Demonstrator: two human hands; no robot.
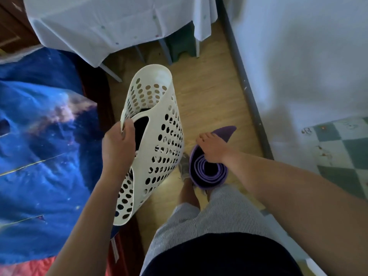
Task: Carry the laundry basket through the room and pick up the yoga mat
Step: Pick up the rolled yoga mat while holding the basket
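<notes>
1. Filling the whole left side, a blue galaxy-print bed cover (39, 136) is running off the left and bottom edges, so its full extent cannot be made out.
2. Standing along the right, a white wall (298, 56) is meeting the wood floor (209, 92) at a grey skirting board (247, 90); a checked green-and-white cloth (344, 148) is being cut off by the right edge.
3. Hanging over a table at the top, a white tablecloth (103, 22) is hiding the tabletop and most of the legs; a green stool (181, 46) is showing only partly beneath it.
4. Hanging between bed and legs, the white perforated laundry basket (159, 140) is tilting on its side, mouth facing the bed. Something dark is sitting inside, too hidden to identify.
5. Gripping the basket's rim at a handle cut-out, the left hand (119, 144) is closing around it with fingers curled over the edge.
6. Standing on end just right of the basket, the rolled purple yoga mat (207, 170) is showing its spiral end; its lower length is hidden.
7. Grasping the mat's upper edge, the right hand (211, 146) is wrapping over the roll.
8. Peeking out between basket and mat, a grey shoe (184, 166) is mostly covered.
</notes>
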